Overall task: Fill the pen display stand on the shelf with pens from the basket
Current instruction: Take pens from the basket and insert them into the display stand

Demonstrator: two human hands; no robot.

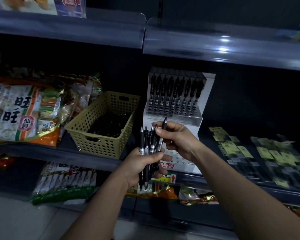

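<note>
In left grip [139, 168]: clasped pen bundle [142, 141], roughly five; right grip [178, 137] pinches one pen [164, 126]; stand [209, 94] holds nine pens [176, 90].

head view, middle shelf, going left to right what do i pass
large printed snack bags → tan perforated plastic basket → white tiered pen display stand → flat packets with yellow labels
</note>
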